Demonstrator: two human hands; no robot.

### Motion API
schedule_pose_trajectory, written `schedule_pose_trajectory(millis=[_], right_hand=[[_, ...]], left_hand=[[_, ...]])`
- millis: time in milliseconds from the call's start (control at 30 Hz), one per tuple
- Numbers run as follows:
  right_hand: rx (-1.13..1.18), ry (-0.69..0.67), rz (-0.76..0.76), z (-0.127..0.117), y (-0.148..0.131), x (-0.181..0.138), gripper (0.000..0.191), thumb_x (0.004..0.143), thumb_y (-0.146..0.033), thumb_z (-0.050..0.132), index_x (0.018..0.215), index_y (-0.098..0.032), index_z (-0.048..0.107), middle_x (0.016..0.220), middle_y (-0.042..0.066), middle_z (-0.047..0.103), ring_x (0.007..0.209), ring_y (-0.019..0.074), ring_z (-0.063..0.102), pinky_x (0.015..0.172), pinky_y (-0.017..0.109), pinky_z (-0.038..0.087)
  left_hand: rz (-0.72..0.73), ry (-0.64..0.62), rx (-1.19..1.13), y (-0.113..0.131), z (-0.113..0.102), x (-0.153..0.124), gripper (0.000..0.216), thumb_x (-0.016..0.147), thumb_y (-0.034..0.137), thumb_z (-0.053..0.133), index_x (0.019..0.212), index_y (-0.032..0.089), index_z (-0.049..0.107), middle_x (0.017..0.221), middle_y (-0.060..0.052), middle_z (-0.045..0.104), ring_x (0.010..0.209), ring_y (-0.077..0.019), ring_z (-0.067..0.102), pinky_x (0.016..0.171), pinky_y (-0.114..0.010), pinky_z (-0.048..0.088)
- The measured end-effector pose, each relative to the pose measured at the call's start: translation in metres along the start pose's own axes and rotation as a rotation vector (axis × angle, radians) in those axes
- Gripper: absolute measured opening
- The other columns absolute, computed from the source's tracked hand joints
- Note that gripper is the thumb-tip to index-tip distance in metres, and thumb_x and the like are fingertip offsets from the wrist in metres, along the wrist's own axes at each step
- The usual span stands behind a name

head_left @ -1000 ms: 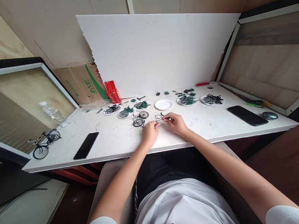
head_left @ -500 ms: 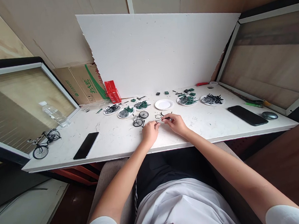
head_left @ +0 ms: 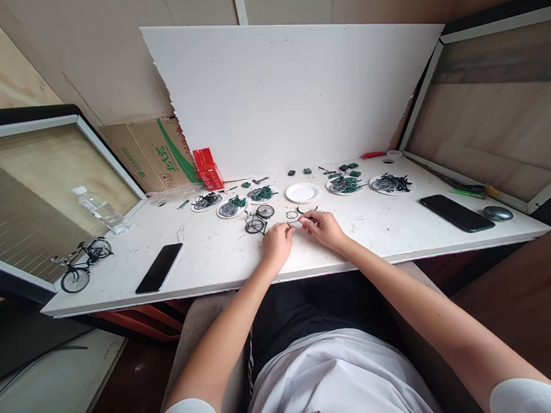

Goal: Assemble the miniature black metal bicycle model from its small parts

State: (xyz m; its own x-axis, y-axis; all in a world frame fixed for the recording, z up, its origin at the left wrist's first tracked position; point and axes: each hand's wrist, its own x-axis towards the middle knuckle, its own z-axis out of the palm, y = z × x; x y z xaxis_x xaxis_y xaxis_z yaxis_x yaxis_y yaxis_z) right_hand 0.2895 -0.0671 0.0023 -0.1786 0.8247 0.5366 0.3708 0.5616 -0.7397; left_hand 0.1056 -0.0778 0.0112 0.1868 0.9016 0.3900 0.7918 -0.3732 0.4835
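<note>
My left hand [head_left: 277,243] is closed in a pinch on a small thin dark part, mostly hidden by the fingertips. Just to its right, my right hand [head_left: 326,229] pinches a slim dark rod-like piece; its kind is too small to tell. The fingertips of both hands nearly meet low over the white table [head_left: 231,255]. Beyond them lies a thin ring [head_left: 292,215], like a toy wheel rim. Left of my left hand is a black miniature bicycle [head_left: 256,223] with spoked wheels.
Paper plates with black and green bicycle parts stand behind, among them a right plate [head_left: 374,188], around a bare plate [head_left: 302,193]. Two phones [head_left: 159,269] [head_left: 455,212], a mouse [head_left: 497,213], a bottle [head_left: 99,209] and another miniature bicycle [head_left: 86,264] flank the hands.
My right fingers have shifted slightly around the dark piece, which now shows less. My left hand and the things on the table stay in place.
</note>
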Motion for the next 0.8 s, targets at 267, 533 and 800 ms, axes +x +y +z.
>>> schedule_pose_trajectory(millis=[267, 533, 800], right_hand=[[-0.107, -0.019, 0.026, 0.000, -0.004, 0.000, 0.059, 0.102, -0.067, 0.040, 0.067, -0.022, 0.059, 0.049, 0.000, 0.056, 0.050, 0.0174, 0.054, 0.061, 0.031, 0.045], [-0.106, -0.074, -0.020, 0.001, -0.001, -0.001, 0.028, 0.101, -0.049, 0.046, 0.098, -0.023, 0.056, 0.088, 0.005, 0.069, 0.072, 0.0198, 0.062, 0.064, 0.031, 0.048], [-0.030, -0.117, -0.006, 0.002, 0.008, -0.002, 0.011, 0.095, -0.034, 0.048, 0.099, -0.024, 0.049, 0.097, 0.006, 0.064, 0.078, 0.0201, 0.059, 0.066, 0.032, 0.049]], left_hand=[[0.044, -0.012, 0.016, 0.001, 0.000, -0.001, 0.020, 0.100, 0.026, 0.057, 0.091, 0.019, 0.074, 0.096, -0.009, 0.075, 0.086, -0.0210, 0.067, 0.071, -0.028, 0.045], [0.031, -0.014, 0.034, 0.002, 0.000, -0.001, 0.023, 0.100, 0.028, 0.056, 0.088, 0.018, 0.073, 0.092, -0.009, 0.074, 0.083, -0.0213, 0.066, 0.070, -0.029, 0.045], [0.023, -0.010, 0.034, 0.002, -0.001, 0.000, 0.024, 0.101, 0.028, 0.056, 0.086, 0.018, 0.072, 0.091, -0.009, 0.074, 0.081, -0.0210, 0.065, 0.067, -0.029, 0.042]])
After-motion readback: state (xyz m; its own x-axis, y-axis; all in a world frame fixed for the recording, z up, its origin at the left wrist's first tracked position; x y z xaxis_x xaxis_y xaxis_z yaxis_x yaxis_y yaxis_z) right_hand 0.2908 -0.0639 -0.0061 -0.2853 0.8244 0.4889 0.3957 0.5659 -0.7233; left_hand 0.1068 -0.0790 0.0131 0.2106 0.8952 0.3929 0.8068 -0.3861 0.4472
